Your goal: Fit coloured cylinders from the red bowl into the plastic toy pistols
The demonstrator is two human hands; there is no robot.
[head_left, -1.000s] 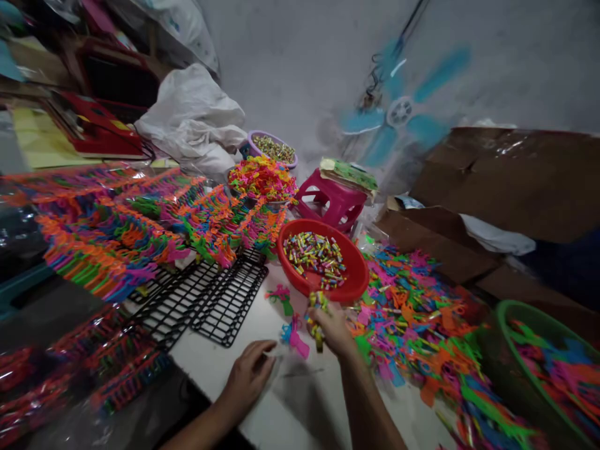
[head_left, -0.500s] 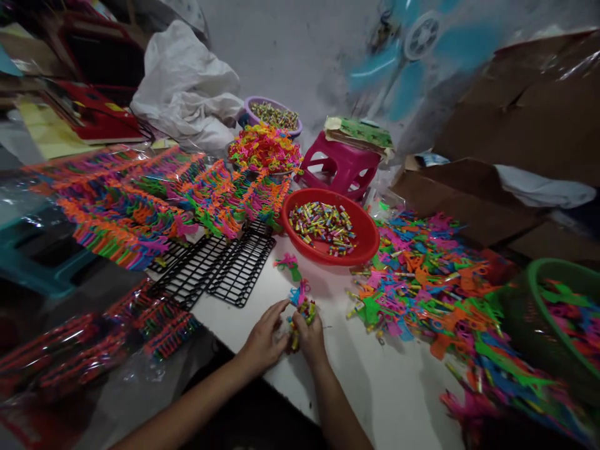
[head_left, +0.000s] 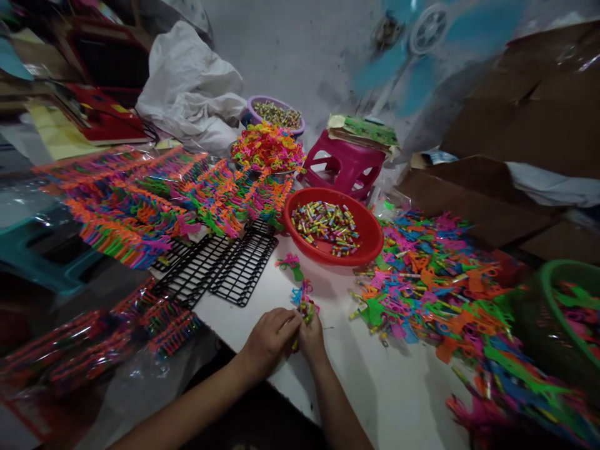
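Observation:
My left hand (head_left: 270,342) is closed, its fingers bent over and meeting my right hand; whatever is between them is hidden. My right hand (head_left: 313,340) is closed around several small yellow-patterned tubes (head_left: 306,310), which stick out above its fingers. Just beyond the fingertips lie blue and pink plastic toy pieces (head_left: 300,292) on the white table (head_left: 360,369). A pink and green toy piece (head_left: 293,265) lies a little farther off. Behind it stands a red basin (head_left: 370,247) holding many similar tubes.
Colourful toy guns with tubes (head_left: 412,275) are heaped on the right, beside a green basket (head_left: 546,294). Black wire racks (head_left: 244,269) and rows of bagged toys (head_left: 131,212) are at left. A pink stool (head_left: 344,159) and a blue fan (head_left: 429,31) stand at the back.
My left hand has turned and closed in over the tubes against my right hand, its fingers now bent together. The view has shifted slightly.

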